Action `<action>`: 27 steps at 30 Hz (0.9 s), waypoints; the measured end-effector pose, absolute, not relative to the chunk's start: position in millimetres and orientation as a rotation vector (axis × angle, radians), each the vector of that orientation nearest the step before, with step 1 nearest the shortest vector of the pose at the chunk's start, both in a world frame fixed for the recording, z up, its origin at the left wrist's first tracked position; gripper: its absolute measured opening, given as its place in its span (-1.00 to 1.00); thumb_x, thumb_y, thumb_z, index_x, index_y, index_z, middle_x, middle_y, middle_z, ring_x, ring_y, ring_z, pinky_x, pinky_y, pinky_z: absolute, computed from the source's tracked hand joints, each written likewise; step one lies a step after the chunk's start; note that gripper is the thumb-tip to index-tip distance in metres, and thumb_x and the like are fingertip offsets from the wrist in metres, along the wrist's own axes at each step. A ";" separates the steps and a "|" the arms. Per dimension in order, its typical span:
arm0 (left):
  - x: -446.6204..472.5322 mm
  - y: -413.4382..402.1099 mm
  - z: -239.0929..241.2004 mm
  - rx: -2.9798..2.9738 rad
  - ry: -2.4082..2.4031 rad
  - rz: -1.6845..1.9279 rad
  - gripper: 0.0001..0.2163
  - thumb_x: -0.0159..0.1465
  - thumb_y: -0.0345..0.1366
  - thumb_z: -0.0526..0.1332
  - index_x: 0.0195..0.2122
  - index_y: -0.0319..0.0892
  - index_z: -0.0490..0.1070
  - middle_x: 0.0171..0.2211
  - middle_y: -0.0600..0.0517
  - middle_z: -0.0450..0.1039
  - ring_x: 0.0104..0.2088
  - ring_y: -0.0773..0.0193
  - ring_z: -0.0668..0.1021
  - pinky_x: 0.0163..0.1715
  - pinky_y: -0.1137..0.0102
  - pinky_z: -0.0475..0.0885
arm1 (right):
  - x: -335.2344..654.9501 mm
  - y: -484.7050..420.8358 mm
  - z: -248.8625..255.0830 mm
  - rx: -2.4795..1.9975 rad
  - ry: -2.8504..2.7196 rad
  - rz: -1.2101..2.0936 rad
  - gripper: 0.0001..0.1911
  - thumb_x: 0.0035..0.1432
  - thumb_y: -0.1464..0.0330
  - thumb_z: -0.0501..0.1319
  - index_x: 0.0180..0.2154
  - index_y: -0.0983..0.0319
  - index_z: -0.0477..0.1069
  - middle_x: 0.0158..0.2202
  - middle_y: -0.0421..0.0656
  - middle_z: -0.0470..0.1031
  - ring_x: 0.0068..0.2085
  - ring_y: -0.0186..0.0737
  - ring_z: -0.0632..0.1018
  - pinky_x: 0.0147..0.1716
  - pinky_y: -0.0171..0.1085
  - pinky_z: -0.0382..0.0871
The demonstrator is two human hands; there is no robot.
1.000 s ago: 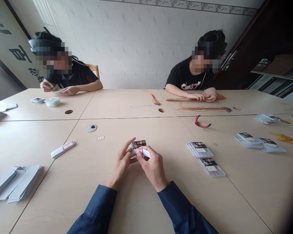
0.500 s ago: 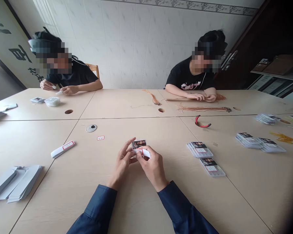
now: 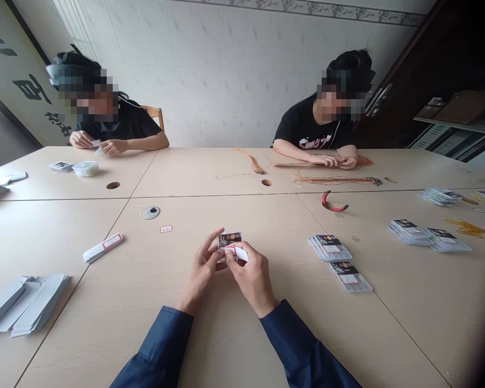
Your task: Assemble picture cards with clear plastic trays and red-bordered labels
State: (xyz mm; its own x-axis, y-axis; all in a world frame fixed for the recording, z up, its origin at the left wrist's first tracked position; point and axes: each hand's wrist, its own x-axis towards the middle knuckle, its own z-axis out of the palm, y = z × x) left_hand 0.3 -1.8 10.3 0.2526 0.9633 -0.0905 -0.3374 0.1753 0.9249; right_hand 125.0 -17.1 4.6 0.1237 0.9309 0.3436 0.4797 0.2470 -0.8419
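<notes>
In the middle of the table my left hand (image 3: 202, 268) is closed on a small flat clear plastic box with a black printed label (image 3: 229, 237). My right hand (image 3: 254, 274) pinches a white paper strip with a red-edged sticker (image 3: 241, 254), held across the lower front of that box. Both thumbs press close together there, and the fingers hide most of the box's lower part. To the right lie a stack of similar labelled boxes (image 3: 330, 248) and one overlapping stack nearer me (image 3: 351, 277).
White paper strips (image 3: 40, 304) lie at left, with a folded red-edged strip (image 3: 103, 248) beyond. A small sticker (image 3: 166, 229), red-handled pliers (image 3: 333, 202) and more boxes (image 3: 448, 240) are about. Two people sit opposite; orange cords (image 3: 335, 179) lie before the right one.
My hands, the box and the strip stay almost in place. Across the table, the person on the left has brought both hands closer together around small pale pieces.
</notes>
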 end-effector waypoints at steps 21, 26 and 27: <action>2.6 -4.2 16.5 0.950 0.881 1.103 -0.48 0.19 -0.22 0.26 0.19 -0.10 0.26 -0.08 -0.09 0.54 -0.15 0.12 0.59 -0.15 0.25 0.50 | 123.7 -17.2 5.4 -1.385 -1.494 0.575 -0.84 0.19 0.26 0.18 -0.30 0.19 0.46 -0.40 -0.15 0.57 -0.42 -0.24 0.56 -0.41 -0.33 0.44; 3.1 -4.5 17.5 0.941 0.882 1.106 -0.49 0.18 -0.24 0.26 0.18 -0.09 0.28 -0.10 -0.07 0.55 -0.14 0.11 0.59 -0.14 0.24 0.50 | 123.4 -17.0 4.7 -1.389 -1.492 0.565 -0.84 0.18 0.26 0.18 -0.30 0.19 0.46 -0.39 -0.15 0.58 -0.42 -0.23 0.56 -0.40 -0.33 0.45; 3.2 -4.6 17.6 0.940 0.881 1.106 -0.49 0.18 -0.24 0.26 0.18 -0.09 0.28 -0.10 -0.07 0.55 -0.13 0.10 0.59 -0.14 0.24 0.50 | 123.5 -17.0 4.5 -1.388 -1.493 0.563 -0.84 0.18 0.26 0.18 -0.30 0.19 0.46 -0.39 -0.14 0.58 -0.41 -0.23 0.57 -0.40 -0.32 0.46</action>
State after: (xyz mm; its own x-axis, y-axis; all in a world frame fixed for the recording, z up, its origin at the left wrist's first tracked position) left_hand 3.2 -4.6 17.6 0.2182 0.9699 -0.1082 -0.3224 0.1763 0.9301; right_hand 123.5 -17.0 4.5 0.1363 0.9310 0.3387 0.4749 0.2386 -0.8471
